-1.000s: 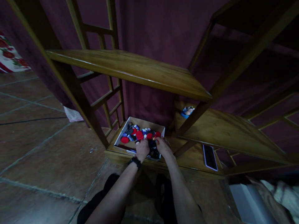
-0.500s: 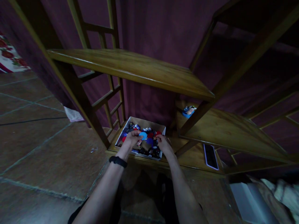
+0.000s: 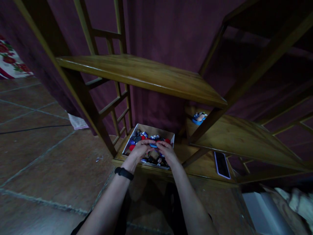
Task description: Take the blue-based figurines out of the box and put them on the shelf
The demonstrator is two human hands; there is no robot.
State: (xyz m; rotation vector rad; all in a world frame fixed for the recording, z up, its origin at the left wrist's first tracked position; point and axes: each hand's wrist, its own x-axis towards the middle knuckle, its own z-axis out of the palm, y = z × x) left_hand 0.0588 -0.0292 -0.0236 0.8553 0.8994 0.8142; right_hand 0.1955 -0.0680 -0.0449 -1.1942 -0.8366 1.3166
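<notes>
A small blue disc [image 3: 153, 145] is held edge-on between my two hands, above a shallow cardboard box [image 3: 168, 133]. My left hand [image 3: 141, 149] grips its left side with the fingers closed, and a black band circles that wrist. On the other side, my right hand [image 3: 166, 151] pinches the disc with fingers and thumb. Inside the box lie several small figures and round pieces in red, blue, black and white; my hands cover part of them. What the disc belongs to cannot be made out.
The box stands on the low wooden ledge [image 3: 182, 153] of a shelf unit. Over it runs a higher wooden shelf [image 3: 141, 73]. A phone [image 3: 222, 165] lies to the right, and a small blue-based figure [image 3: 199, 118] stands on the middle shelf [image 3: 225, 133].
My right hand has moved left from the box's right side to the blue disc. The disc has turned from face-up to edge-on, and both hands now hold it.
</notes>
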